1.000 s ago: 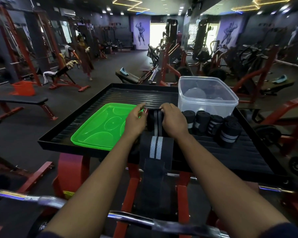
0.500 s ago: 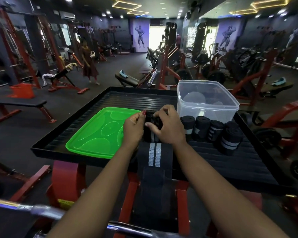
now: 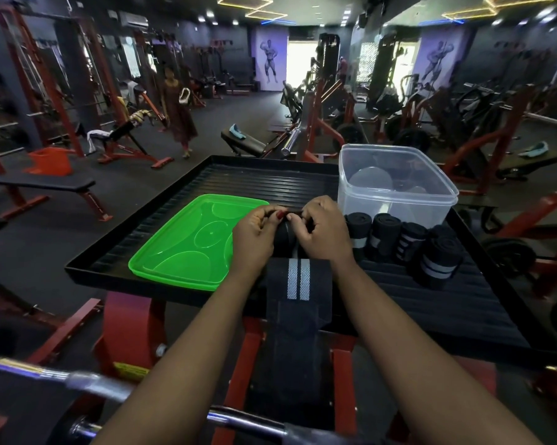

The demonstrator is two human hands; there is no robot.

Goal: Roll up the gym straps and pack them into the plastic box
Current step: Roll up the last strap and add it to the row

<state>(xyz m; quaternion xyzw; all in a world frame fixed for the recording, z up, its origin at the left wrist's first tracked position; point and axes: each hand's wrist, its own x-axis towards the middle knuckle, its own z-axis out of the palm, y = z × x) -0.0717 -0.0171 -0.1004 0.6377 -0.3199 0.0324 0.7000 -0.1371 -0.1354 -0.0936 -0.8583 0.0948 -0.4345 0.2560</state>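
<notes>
A: While the arms are keeping the same line as a second ago, what is changing up at the strap (image 3: 298,281)?

B: Both hands are leaving the flat press they were making then. The fingers are curling now, and the thumbs are meeting over the top of the rolled end.

A: So how is the left hand (image 3: 254,239) sitting?

B: It is gripping the left end of the roll, with its fingers bent round it and its thumb tip lying on top. The right hand (image 3: 323,234) is doing the same from the other side, curled fingers pinching the roll's upper edge.

A: And the rest of the strap?

B: Its loose tail, with two pale stripes, is lying flat toward the person, running over the near edge of the worktop (image 3: 270,184) and hanging down.

A: Where is the plastic box (image 3: 367,207) standing?

B: It is sitting uncovered at the far right of the worktop, just behind the right hand. Rolled straps (image 3: 384,234) are standing in a row in front of it. The green lid (image 3: 190,245) is lying just beside the left hand.
</notes>
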